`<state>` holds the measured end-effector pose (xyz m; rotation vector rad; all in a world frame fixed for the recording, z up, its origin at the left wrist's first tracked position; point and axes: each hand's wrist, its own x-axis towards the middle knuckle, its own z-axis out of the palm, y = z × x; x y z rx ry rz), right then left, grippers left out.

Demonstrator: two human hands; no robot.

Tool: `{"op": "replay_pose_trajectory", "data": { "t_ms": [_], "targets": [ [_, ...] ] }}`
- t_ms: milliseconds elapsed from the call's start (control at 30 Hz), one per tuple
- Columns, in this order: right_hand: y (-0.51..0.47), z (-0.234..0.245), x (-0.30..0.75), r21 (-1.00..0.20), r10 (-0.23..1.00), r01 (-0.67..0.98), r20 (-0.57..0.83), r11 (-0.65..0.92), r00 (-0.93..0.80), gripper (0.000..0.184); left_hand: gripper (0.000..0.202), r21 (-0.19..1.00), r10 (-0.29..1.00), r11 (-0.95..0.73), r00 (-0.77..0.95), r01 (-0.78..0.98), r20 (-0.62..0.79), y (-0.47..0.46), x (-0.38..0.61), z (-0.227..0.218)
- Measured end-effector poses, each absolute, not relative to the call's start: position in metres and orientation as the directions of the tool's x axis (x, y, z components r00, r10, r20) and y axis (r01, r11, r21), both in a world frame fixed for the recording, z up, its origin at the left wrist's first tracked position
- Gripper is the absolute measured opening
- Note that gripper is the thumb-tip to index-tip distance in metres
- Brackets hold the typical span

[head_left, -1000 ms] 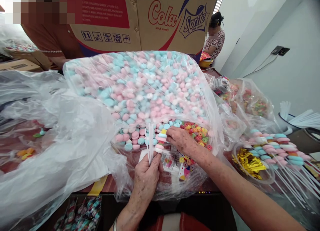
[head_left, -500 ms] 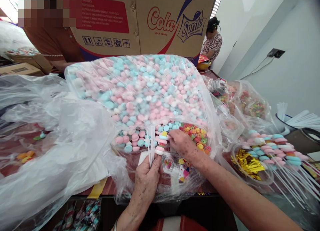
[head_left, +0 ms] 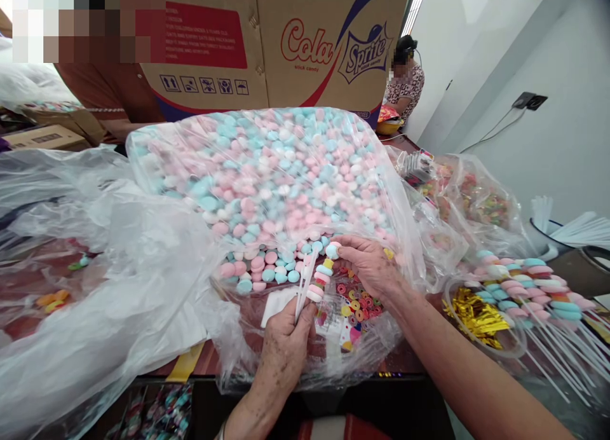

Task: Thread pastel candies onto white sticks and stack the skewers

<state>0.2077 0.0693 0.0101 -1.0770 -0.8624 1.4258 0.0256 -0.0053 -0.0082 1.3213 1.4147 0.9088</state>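
Observation:
My left hand [head_left: 286, 344] is closed round a bunch of white sticks [head_left: 304, 284]; one stick carries a stack of pink, blue and yellow candy discs [head_left: 320, 280]. My right hand [head_left: 369, 265] pinches a white and pink disc [head_left: 332, 250] at the top of that stick. Both hands work at the open mouth of a big clear bag [head_left: 267, 173] full of pink, blue and white discs. Small colourful ring candies [head_left: 357, 300] lie in plastic just under my right hand.
Finished candy sticks [head_left: 519, 284] lie piled at the right beside a tub of gold foil ties [head_left: 476, 313]. Crumpled clear plastic [head_left: 95, 262] covers the left. A Cola Sprite carton [head_left: 286, 39] stands behind. One person stands behind the carton, another sits at the far right.
My right hand lifted from the ring candies to the stick's top with a disc. The sticks in my left hand tilted to the right.

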Motion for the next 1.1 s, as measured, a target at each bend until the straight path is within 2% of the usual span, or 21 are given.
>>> {"op": "replay_pose_trajectory", "data": {
  "t_ms": [200, 500, 667, 900, 1100],
  "targets": [
    [0.069, 0.005, 0.207, -0.967, 0.999, -0.252, -0.044, -0.038, 0.015, 0.03, 0.04, 0.953, 0.988, 0.137, 0.037, 0.27, -0.153, -0.004, 0.026, -0.009],
    [0.062, 0.002, 0.212, -0.986, 0.993, 0.121, 0.109, 0.113, -0.039, 0.026, 0.039, 0.958, 0.99, 0.133, 0.02, 0.255, -0.143, -0.005, 0.026, -0.014],
    [0.057, -0.001, 0.212, -0.969, 0.982, 0.189, 0.137, 0.16, -0.131, 0.028, 0.036, 0.955, 0.99, 0.127, 0.026, 0.269, -0.139, -0.005, 0.026, -0.013],
    [0.048, -0.013, 0.2, -0.86, 0.941, 0.38, 0.313, 0.339, -0.131, 0.036, 0.033, 0.955, 0.991, 0.128, 0.011, 0.269, -0.136, -0.005, 0.026, -0.012],
    [0.044, -0.011, 0.193, -0.776, 0.907, 0.47, 0.357, 0.42, -0.222, 0.039, 0.037, 0.949, 0.993, 0.109, 0.01, 0.296, -0.117, -0.004, 0.026, -0.013]
  ]
}}
